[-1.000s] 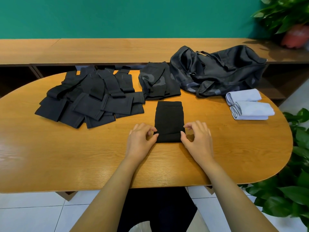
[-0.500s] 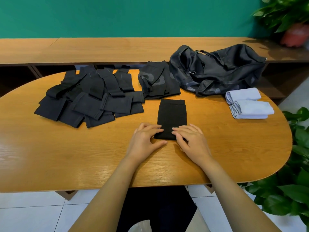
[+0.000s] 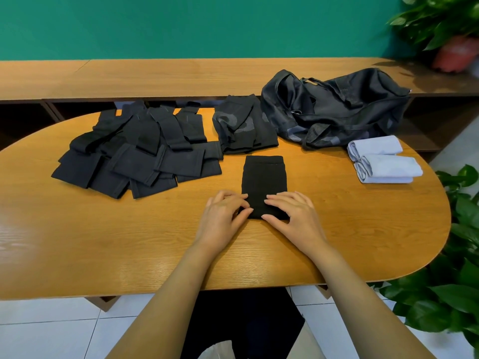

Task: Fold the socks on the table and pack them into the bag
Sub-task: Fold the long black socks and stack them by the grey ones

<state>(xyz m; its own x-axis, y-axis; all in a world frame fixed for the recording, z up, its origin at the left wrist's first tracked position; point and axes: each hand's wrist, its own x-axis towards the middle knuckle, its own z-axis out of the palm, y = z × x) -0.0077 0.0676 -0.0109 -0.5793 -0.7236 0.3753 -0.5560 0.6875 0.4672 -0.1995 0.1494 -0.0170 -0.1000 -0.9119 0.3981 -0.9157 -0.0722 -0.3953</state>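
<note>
Room to move lies in the broad strip of wood along the near edge of the oval wooden bench (image 3: pixel 103 242), to the left and right of the arms. A folded black sock (image 3: pixel 264 182) lies flat at the centre. The left hand (image 3: pixel 223 216) pinches its near left corner between curled fingers and thumb. The right hand (image 3: pixel 295 216) is spread, with nearly straight fingers pressing its near end. A loose pile of flat black socks (image 3: pixel 134 156) covers the far left. A stack of dark patterned socks (image 3: pixel 243 130) sits just beyond the sock, beside the black duffel bag (image 3: pixel 337 110) at the far edge. Pale blue cloth rolls (image 3: pixel 383 161) lie near the right rim.
</note>
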